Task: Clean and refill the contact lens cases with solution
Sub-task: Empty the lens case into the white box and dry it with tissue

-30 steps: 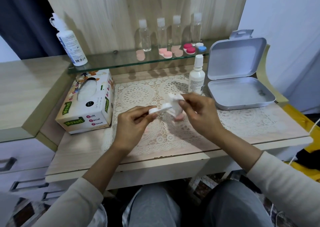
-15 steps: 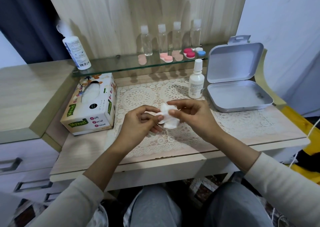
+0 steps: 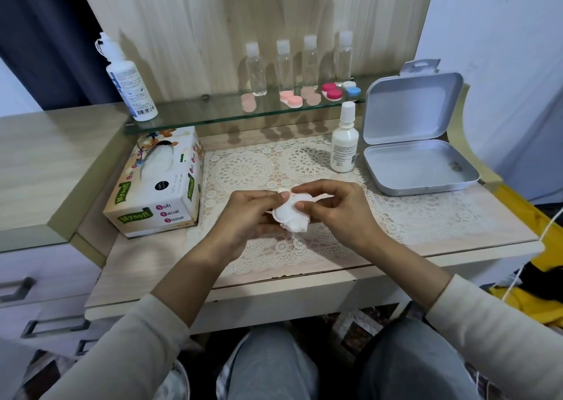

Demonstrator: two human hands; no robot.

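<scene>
Right now the left hand (image 3: pixel 243 213) is curled around a small white lens case (image 3: pixel 285 213), thumb pressing on its upper edge, while the right hand (image 3: pixel 335 210) pinches a crumpled white tissue (image 3: pixel 297 226) against the case from the other side. Both hands meet just above the lace mat (image 3: pixel 304 162) in the middle of the tabletop (image 3: pixel 146 265), the case held between them and not resting on anything. From where I stand it looks like the wiping stage; whether the inside of the case is dry or wet I cannot tell, as the fingers and tissue cover most of it.

Just beyond the hands stands a small white dropper bottle (image 3: pixel 344 143) with its cap on, so I would judge that no refilling has begun for this case. To the right of it lies an open grey tin (image 3: pixel 426 171), lid up, with nothing much in it. To the left sits the tissue box (image 3: pixel 158 180), a sheet poking from its slot.

Further back, on the glass shelf (image 3: pixel 213 113), several more lens cases (image 3: pixel 304 95) wait in pink, red and blue, in front of four small clear bottles (image 3: pixel 300 61). A larger solution bottle (image 3: pixel 128 82) stands at the shelf's left end. I cannot tell which of those cases are cleaned. My guess is that the job is early or midway: one case in hand being wiped, filling and capping yet to come, and others possibly to follow.
</scene>
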